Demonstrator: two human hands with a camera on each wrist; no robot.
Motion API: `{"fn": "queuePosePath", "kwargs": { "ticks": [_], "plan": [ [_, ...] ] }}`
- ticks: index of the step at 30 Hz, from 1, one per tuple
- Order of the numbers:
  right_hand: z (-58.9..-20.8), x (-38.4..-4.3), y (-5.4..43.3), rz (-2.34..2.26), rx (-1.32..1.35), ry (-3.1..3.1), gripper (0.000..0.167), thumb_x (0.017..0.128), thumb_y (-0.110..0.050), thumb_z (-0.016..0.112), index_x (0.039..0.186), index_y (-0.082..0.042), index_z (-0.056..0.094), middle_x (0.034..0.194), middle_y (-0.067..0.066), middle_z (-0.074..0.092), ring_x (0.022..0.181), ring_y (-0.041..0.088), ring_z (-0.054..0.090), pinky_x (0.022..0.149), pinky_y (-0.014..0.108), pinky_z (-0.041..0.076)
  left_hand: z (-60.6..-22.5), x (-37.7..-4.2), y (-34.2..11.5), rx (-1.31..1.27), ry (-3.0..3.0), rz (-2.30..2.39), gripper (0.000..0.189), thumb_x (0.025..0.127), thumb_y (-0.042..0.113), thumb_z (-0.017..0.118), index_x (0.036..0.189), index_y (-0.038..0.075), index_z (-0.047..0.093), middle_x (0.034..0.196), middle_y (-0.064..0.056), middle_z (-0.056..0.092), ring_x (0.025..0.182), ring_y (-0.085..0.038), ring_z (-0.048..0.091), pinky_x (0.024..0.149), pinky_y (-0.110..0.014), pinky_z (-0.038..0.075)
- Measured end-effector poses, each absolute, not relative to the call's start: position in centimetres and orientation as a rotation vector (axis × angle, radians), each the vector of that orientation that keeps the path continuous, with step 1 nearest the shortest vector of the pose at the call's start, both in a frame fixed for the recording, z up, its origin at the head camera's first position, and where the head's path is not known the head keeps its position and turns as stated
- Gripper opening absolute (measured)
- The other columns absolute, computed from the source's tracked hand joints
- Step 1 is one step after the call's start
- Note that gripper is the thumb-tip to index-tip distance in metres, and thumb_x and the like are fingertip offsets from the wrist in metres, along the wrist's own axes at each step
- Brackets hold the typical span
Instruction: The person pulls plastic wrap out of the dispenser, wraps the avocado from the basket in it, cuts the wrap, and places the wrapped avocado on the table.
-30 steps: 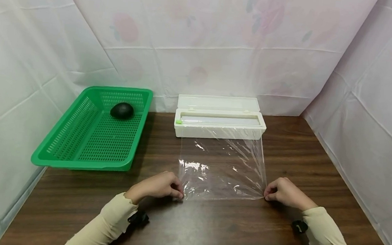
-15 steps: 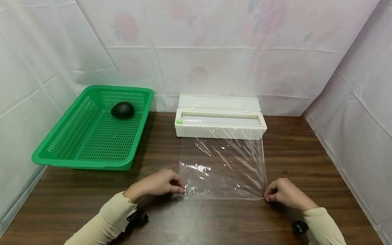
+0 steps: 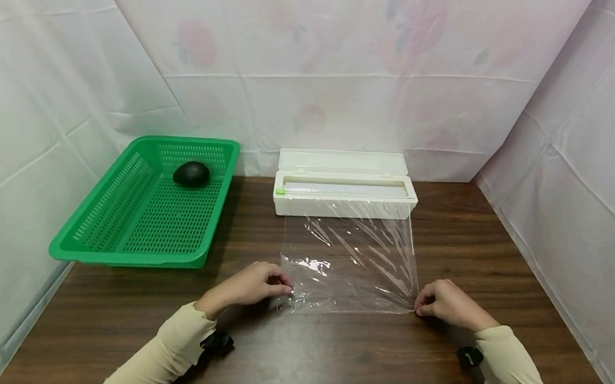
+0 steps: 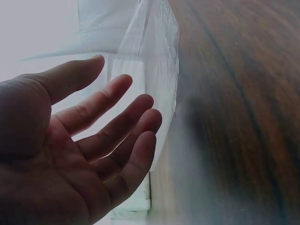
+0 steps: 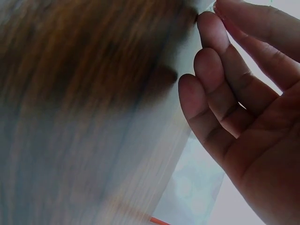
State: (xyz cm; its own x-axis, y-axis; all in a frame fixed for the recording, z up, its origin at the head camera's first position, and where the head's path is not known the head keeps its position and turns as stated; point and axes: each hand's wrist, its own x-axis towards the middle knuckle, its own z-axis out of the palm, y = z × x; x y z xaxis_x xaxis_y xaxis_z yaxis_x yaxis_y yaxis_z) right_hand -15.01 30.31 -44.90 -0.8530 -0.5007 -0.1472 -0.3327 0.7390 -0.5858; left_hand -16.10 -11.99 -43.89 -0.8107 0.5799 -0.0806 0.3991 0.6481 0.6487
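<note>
A sheet of clear cling film [image 3: 351, 257] stretches over the table from a white cling film dispenser [image 3: 344, 207] with its lid raised. My right hand [image 3: 448, 302] pinches the film's near right corner between thumb and index finger; in the right wrist view the pinch sits at the top edge. By the near left corner is my left hand [image 3: 255, 284], its thumb and fingers apart in the left wrist view [image 4: 93, 126] and nothing between them. That corner of the film is crumpled and curls at the fingertips. A green slider [image 3: 280, 191] is at the left end of the dispenser's cutter bar.
At the left stands a green plastic basket [image 3: 211, 226] with a dark oval object [image 3: 192, 174] inside. White fabric [image 3: 316, 95] hangs behind the dark wooden table [image 3: 325, 364] and along both sides. Each wrist wears a black device [image 3: 217, 343].
My left thumb and fingers have parted and released the film's left corner, which has gone slack and crumpled. Diagonal creases have appeared across the sheet. The right hand keeps its pinch in place.
</note>
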Motion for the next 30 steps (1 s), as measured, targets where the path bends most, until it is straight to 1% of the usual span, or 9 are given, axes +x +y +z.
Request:
{"fn": "queuePosePath", "kwargs": {
  "ticks": [5, 10, 14, 17, 21, 24, 27, 30],
  "plan": [
    [-44.9, -15.0, 30.3, -0.809, -0.651, 2.644, 0.010, 0.082, -0.009, 0.075, 0.073, -0.014, 0.072, 0.069, -0.009, 0.066, 0.060, -0.004, 0.048, 0.054, 0.019, 0.043, -43.9, -16.1, -12.0, 0.782, 2.605, 0.950, 0.012, 0.092, 0.026, 0.066, 0.095, 0.017, 0.074, 0.092, 0.006, 0.072, 0.085, -0.006, 0.059, 0.078, -0.026, 0.049],
    [-44.9, -15.0, 30.3, -0.815, -0.659, 2.643, 0.009, 0.082, -0.009, 0.075, 0.074, -0.013, 0.072, 0.071, -0.008, 0.067, 0.061, -0.004, 0.049, 0.055, 0.020, 0.044, -43.9, -16.2, -11.9, 0.764, 2.620, 1.039, 0.013, 0.093, 0.023, 0.066, 0.098, 0.013, 0.073, 0.095, 0.003, 0.071, 0.089, -0.009, 0.063, 0.081, -0.027, 0.052],
    [-44.9, -15.1, 30.2, -0.816, -0.670, 2.643, 0.010, 0.082, -0.008, 0.074, 0.074, -0.014, 0.072, 0.071, -0.009, 0.066, 0.062, -0.004, 0.049, 0.055, 0.020, 0.044, -43.8, -16.3, -11.8, 0.692, 2.611, 1.167, 0.021, 0.094, 0.022, 0.064, 0.107, 0.007, 0.071, 0.103, -0.004, 0.072, 0.095, -0.018, 0.069, 0.085, -0.032, 0.056],
    [-44.9, -15.1, 30.2, -0.809, -0.675, 2.650, 0.010, 0.082, -0.008, 0.075, 0.074, -0.014, 0.072, 0.072, -0.009, 0.066, 0.062, -0.004, 0.049, 0.056, 0.020, 0.044, -43.7, -16.5, -11.9, 0.586, 2.570, 1.287, 0.030, 0.097, 0.025, 0.061, 0.116, 0.003, 0.066, 0.110, -0.011, 0.071, 0.099, -0.025, 0.069, 0.086, -0.036, 0.056],
    [-44.8, -15.1, 30.2, -0.802, -0.676, 2.656, 0.010, 0.081, -0.007, 0.075, 0.074, -0.013, 0.072, 0.073, -0.009, 0.066, 0.063, -0.004, 0.049, 0.056, 0.020, 0.044, -43.6, -16.8, -12.1, 0.452, 2.443, 1.471, 0.040, 0.100, 0.026, 0.054, 0.127, -0.004, 0.058, 0.120, -0.023, 0.065, 0.106, -0.035, 0.065, 0.085, -0.040, 0.057],
    [-44.8, -15.0, 30.1, -0.799, -0.673, 2.656, 0.010, 0.081, -0.007, 0.074, 0.074, -0.013, 0.072, 0.073, -0.008, 0.066, 0.063, -0.004, 0.049, 0.056, 0.020, 0.044, -43.5, -17.0, -12.3, 0.373, 2.338, 1.595, 0.044, 0.102, 0.026, 0.050, 0.132, -0.007, 0.052, 0.129, -0.028, 0.058, 0.116, -0.043, 0.059, 0.088, -0.043, 0.057],
    [-44.8, -15.1, 30.1, -0.791, -0.674, 2.664, 0.010, 0.081, -0.007, 0.074, 0.074, -0.014, 0.072, 0.073, -0.009, 0.066, 0.064, -0.004, 0.049, 0.056, 0.020, 0.044, -43.4, -17.1, -12.5, 0.313, 2.255, 1.687, 0.050, 0.104, 0.031, 0.046, 0.135, -0.008, 0.047, 0.134, -0.030, 0.054, 0.124, -0.045, 0.053, 0.093, -0.046, 0.054],
    [-44.8, -15.1, 30.1, -0.768, -0.694, 2.686, 0.011, 0.080, -0.007, 0.075, 0.073, -0.015, 0.071, 0.073, -0.010, 0.065, 0.066, -0.004, 0.048, 0.058, 0.020, 0.043, -43.1, -17.3, -12.6, 0.247, 2.123, 1.796, 0.057, 0.105, 0.038, 0.041, 0.139, -0.008, 0.042, 0.139, -0.032, 0.049, 0.129, -0.046, 0.049, 0.097, -0.050, 0.051]
  ]
}}
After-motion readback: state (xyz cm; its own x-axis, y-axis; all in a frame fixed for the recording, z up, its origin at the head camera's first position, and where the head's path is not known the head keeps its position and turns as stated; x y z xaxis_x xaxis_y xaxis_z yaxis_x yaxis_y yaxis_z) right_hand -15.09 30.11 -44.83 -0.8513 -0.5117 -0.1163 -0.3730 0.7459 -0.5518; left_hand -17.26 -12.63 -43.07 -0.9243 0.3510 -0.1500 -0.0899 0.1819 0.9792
